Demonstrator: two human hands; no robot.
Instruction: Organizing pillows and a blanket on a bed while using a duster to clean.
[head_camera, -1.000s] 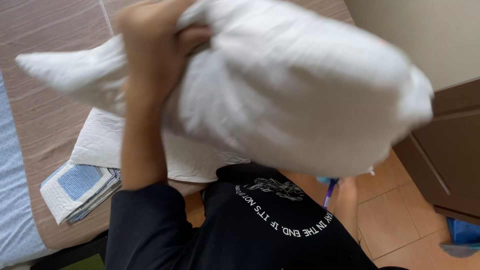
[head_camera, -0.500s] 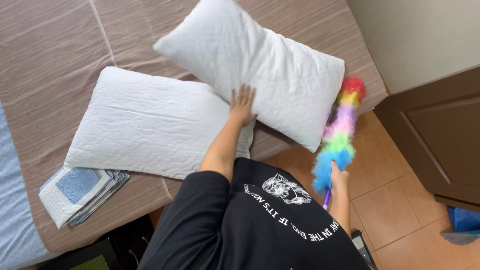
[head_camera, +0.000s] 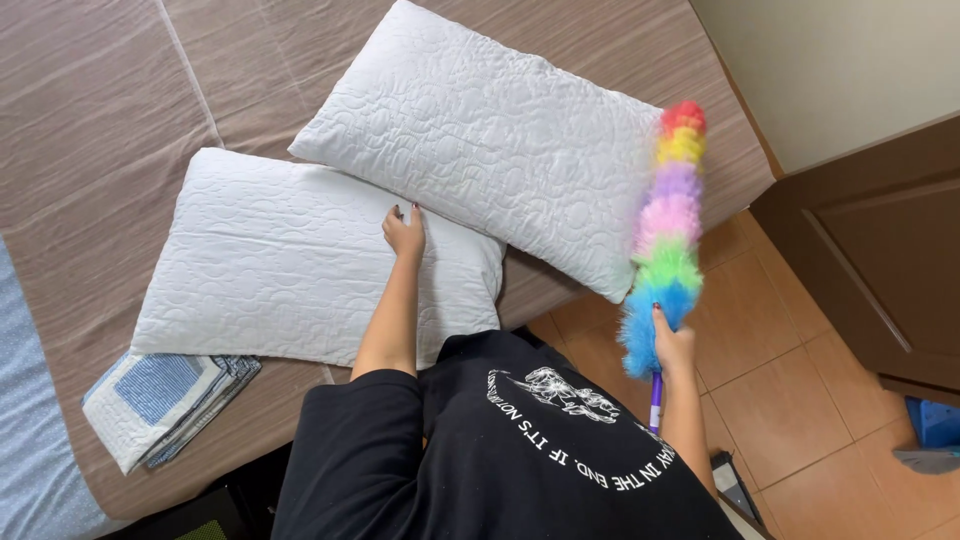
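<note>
We see our left hand (head_camera: 404, 231) flat, fingers together, on the near white pillow (head_camera: 290, 260), having slid off the far pillow (head_camera: 490, 140) it pressed half a second ago, both pillows lying overlapped on the brown bed (head_camera: 90, 120). Our right hand (head_camera: 672, 340) grips the rainbow duster (head_camera: 668, 230), now raised higher against the far pillow's edge, while the folded cloth (head_camera: 160, 400) stays by the bed's corner

Black short-sleeved shirt, white print

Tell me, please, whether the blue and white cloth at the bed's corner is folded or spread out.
Folded. The cloth lies as a compact stack with layered edges showing, beside the lower pillow.
</note>
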